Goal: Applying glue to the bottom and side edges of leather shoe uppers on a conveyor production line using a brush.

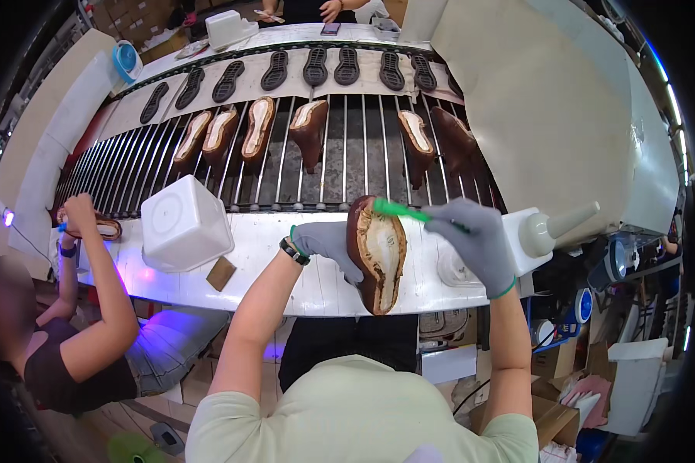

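My left hand (328,245), in a grey glove, is closed around the side of a brown shoe upper (378,255) held bottom-up over the near edge of the white table. Its pale underside and rough tan rim face me. My right hand (471,235), also gloved, grips a green-handled brush (401,209). The brush's far end lies at the upper part of the shoe's rim; whether it touches cannot be made out. Beside my right hand are a white bottle with a nozzle (544,231) and a clear round container (457,270).
Ahead, a roller conveyor (355,154) carries several upturned brown uppers (259,127), with dark soles (315,67) on a pale strip behind. A white plastic tub (181,224) and small brown block (221,274) stand left. A co-worker (77,332) sits there; a large beige housing (548,116) stands right.
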Available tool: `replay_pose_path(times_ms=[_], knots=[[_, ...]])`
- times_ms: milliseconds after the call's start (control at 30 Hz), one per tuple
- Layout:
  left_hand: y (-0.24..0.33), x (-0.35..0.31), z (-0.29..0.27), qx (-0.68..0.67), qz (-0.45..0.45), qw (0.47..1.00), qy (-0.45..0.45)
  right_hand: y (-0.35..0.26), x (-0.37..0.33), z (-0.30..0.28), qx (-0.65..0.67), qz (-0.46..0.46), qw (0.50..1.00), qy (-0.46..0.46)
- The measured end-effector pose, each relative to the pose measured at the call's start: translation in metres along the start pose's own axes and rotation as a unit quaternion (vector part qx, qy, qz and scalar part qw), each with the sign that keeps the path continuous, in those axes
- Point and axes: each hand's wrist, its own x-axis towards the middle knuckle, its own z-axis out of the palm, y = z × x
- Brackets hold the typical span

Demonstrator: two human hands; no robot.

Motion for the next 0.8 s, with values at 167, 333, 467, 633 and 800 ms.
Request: replay_pose_path(times_ms=[167, 333, 467, 633, 800], knots=[[0.002, 0.010, 0.006, -0.040, 0.054, 0.998, -0.012, -0.010, 0.002, 0.002, -0.085, 0.028, 0.996, 0.029], [-0.005, 0.008, 0.006, 0.020, 0.060, 0.998, -0.001, -0.018, -0.011, -0.010, -0.143, -0.011, 0.984, -0.108], [-0.002, -0.007, 0.009, 0.014, 0.068, 0.995, 0.070, 0.008, -0.045, -0.019, 0.027, 0.117, 0.992, -0.039], [-0.031, -0.017, 0.040, -0.063, 0.036, 0.963, 0.260, 0.081, -0.140, 0.000, -0.210, 0.290, 0.926, 0.120], [-0.062, -0.005, 0.054, -0.159, 0.086, 0.928, 0.327, 0.097, -0.170, 0.039, -0.333, 0.387, 0.858, 0.057]])
